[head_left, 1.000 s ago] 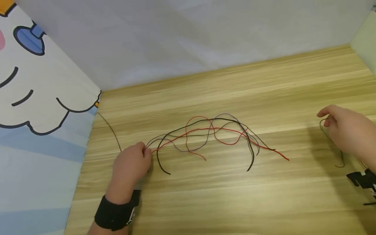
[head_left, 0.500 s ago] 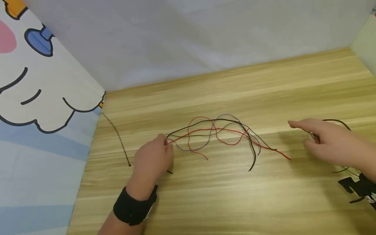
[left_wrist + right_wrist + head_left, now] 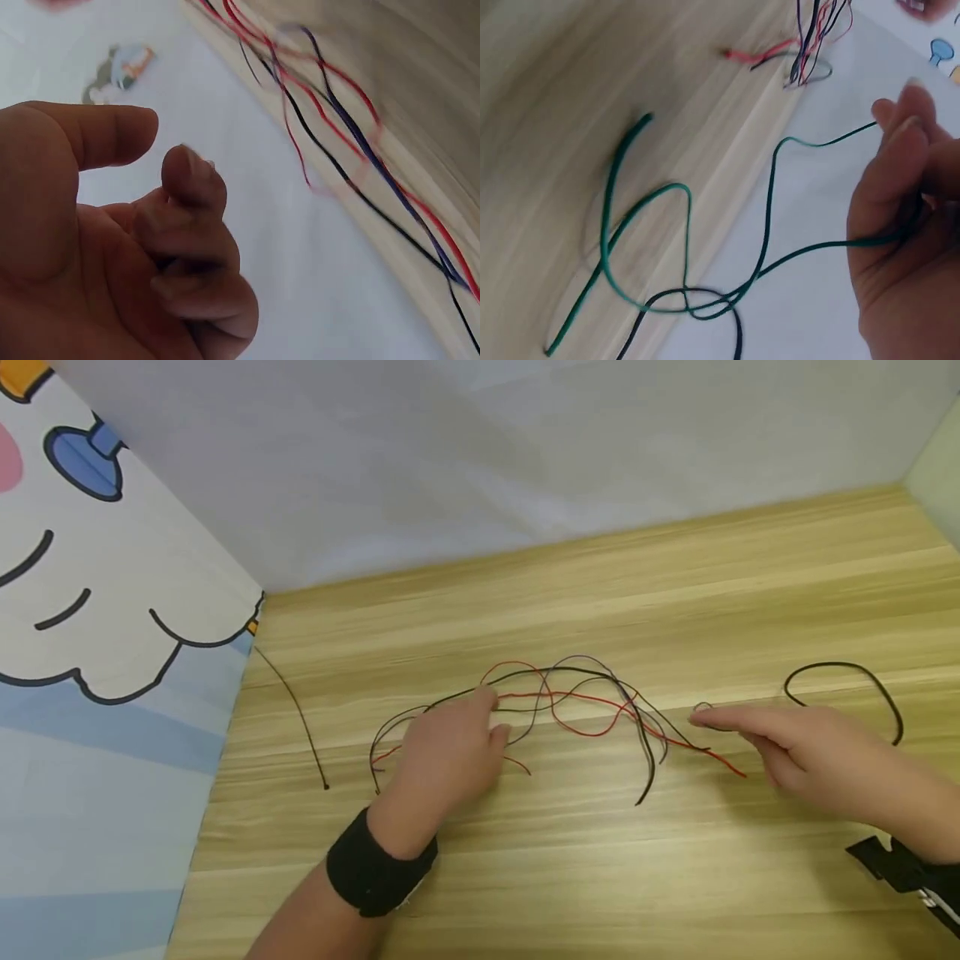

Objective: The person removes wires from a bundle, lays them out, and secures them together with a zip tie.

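Observation:
My left hand is over the left half of a loose group of wires, hiding part of them. Its fingers are loosely bent, with a gap between thumb and index finger and nothing held, as the left wrist view shows. The group has a thick black wire, a red wire, a thin curly red wire and a purple wire. My right hand hovers beyond the right ends. It holds green wire, whose strands run into the fingers and hang in loops.
A thin dark wire lies alone at the left of the wooden table. Behind my right hand a black wire makes a loop. A pale wall stands at the back, a cartoon-printed panel at the left.
My left hand has slid right along the wires, uncovering their left ends and the lone wire's lower end. My right hand has moved left towards the group, leaving the black loop in sight behind it.

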Tool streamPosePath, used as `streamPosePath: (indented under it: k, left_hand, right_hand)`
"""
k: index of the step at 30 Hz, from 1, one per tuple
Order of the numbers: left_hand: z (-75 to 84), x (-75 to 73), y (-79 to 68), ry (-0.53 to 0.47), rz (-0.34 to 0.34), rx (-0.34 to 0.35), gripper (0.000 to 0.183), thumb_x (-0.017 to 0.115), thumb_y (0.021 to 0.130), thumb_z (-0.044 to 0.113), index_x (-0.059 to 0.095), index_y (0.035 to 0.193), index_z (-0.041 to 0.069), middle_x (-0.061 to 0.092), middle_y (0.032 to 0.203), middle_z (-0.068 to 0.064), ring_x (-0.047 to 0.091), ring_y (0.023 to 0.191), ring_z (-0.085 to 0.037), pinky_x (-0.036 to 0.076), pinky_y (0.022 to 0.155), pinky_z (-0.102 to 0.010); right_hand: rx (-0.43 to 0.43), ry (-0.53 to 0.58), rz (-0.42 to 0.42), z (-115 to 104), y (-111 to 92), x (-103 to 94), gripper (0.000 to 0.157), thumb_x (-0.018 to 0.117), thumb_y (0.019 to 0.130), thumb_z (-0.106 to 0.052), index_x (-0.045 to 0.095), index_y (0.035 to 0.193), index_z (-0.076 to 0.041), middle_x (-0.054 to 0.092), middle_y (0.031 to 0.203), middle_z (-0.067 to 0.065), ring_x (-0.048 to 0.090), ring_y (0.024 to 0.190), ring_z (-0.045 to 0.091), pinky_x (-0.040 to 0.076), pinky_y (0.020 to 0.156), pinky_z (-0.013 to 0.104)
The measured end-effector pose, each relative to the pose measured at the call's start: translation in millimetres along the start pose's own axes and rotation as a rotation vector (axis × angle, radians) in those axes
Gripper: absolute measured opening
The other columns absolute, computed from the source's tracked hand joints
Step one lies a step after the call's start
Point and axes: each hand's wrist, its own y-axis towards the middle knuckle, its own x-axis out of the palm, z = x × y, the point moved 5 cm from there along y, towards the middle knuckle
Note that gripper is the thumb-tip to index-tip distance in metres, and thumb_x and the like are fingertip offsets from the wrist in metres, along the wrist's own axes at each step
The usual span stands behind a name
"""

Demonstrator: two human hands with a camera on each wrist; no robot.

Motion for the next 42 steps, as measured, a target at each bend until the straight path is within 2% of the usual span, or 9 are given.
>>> streamPosePath:
  k: [7, 12, 16, 20, 23, 27, 30, 35, 42]
  left_hand:
    - [73.4, 13.1, 11.2, 0.072, -0.067, 0.325, 0.057, 0.053, 0.095, 0.039, 0.032, 0.146, 0.023, 0.057, 0.072, 0.005, 0.052, 0.054, -0.011, 0.044, 0.043, -0.03]
    - [106.5, 23.4, 13.9, 0.05, -0.112, 0.466, 0.053, 0.051, 0.096, 0.039, 0.031, 0.145, 0.038, 0.056, 0.078, 0.007, 0.051, 0.058, -0.009, 0.044, 0.047, -0.028]
    - [114.0, 25.2, 14.1, 0.069, -0.079, 0.535, 0.028, 0.047, 0.098, 0.04, 0.053, 0.124, 0.033, 0.051, 0.076, 0.01, 0.048, 0.062, -0.007, 0.042, 0.045, -0.025]
    - [111.0, 22.6, 14.8, 0.123, 0.015, 0.601, 0.023, 0.046, 0.099, 0.041, 0.061, 0.097, 0.025, 0.053, 0.09, 0.007, 0.051, 0.076, -0.011, 0.047, 0.06, -0.028]
    - [111.3, 17.2, 12.4, 0.113, 0.081, 0.711, 0.025, 0.046, 0.099, 0.039, 0.064, 0.091, 0.023, 0.058, 0.101, 0.006, 0.053, 0.093, -0.013, 0.048, 0.079, -0.032]
    - [115.3, 9.9, 6.8, 0.063, 0.11, 0.839, 0.031, 0.046, 0.098, 0.036, 0.06, 0.075, 0.022, 0.057, 0.076, 0.011, 0.054, 0.082, -0.009, 0.045, 0.082, -0.032]
    - [114.7, 8.7, 6.4, 0.034, 0.11, 0.841, 0.035, 0.046, 0.098, 0.035, 0.052, 0.066, 0.022, 0.047, 0.06, 0.011, 0.049, 0.068, -0.008, 0.043, 0.082, -0.033]
    - [109.2, 9.4, 8.5, 0.015, 0.121, 0.795, 0.034, 0.049, 0.097, 0.035, 0.05, 0.067, 0.021, 0.045, 0.058, 0.01, 0.046, 0.064, -0.008, 0.043, 0.078, -0.03]
    - [94.4, 12.2, 11.5, 0.052, 0.14, 0.649, 0.025, 0.043, 0.098, 0.028, 0.055, 0.078, 0.019, 0.047, 0.069, 0.009, 0.048, 0.06, -0.008, 0.044, 0.05, -0.028]
  right_hand:
    - [-0.13, -0.007, -0.015, -24, 8, 10.3, 0.064, 0.064, 0.073, 0.011, 0.063, 0.124, -0.027, 0.074, 0.098, -0.005, 0.065, 0.077, 0.006, 0.056, 0.059, 0.034]
    - [-0.206, 0.044, -0.006, -32, 10, 14.4, 0.07, 0.056, 0.068, 0.016, 0.063, 0.123, -0.027, 0.074, 0.099, -0.005, 0.054, 0.062, -0.001, 0.052, 0.054, 0.025]
    - [-0.272, 0.082, 0.009, -36, 11, 13.5, 0.073, 0.054, 0.065, 0.017, 0.064, 0.123, -0.026, 0.07, 0.075, -0.011, 0.038, 0.051, -0.004, 0.043, 0.048, 0.016]
    - [-0.189, 0.047, -0.032, -31, 12, 13.0, 0.073, 0.056, 0.068, 0.016, 0.061, 0.126, -0.028, 0.061, 0.061, -0.013, 0.029, 0.047, -0.002, 0.035, 0.043, 0.015]
    - [-0.107, -0.016, -0.068, -23, 13, 13.5, 0.064, 0.06, 0.074, 0.012, 0.06, 0.126, -0.026, 0.073, 0.085, -0.005, 0.049, 0.054, 0.001, 0.046, 0.048, 0.023]
    - [-0.078, -0.05, -0.079, -15, 15, 15.4, 0.041, 0.065, 0.079, 0.003, 0.065, 0.114, -0.019, 0.07, 0.098, -0.009, 0.063, 0.08, 0.006, 0.055, 0.065, 0.036]
    - [-0.067, -0.073, -0.075, -12, 15, 16.5, 0.028, 0.063, 0.08, -0.001, 0.068, 0.102, -0.018, 0.067, 0.09, -0.012, 0.062, 0.08, 0.005, 0.054, 0.066, 0.036]
    - [0.025, -0.139, -0.126, -5, 15, 17.5, 0.015, 0.056, 0.084, -0.008, 0.062, 0.082, -0.022, 0.059, 0.072, -0.013, 0.054, 0.064, 0.005, 0.047, 0.056, 0.034]
    - [0.219, -0.208, -0.221, 12, 12, 15.5, 0.031, 0.042, 0.094, -0.013, 0.039, 0.064, -0.019, 0.03, 0.052, -0.007, 0.028, 0.047, 0.008, 0.026, 0.048, 0.027]
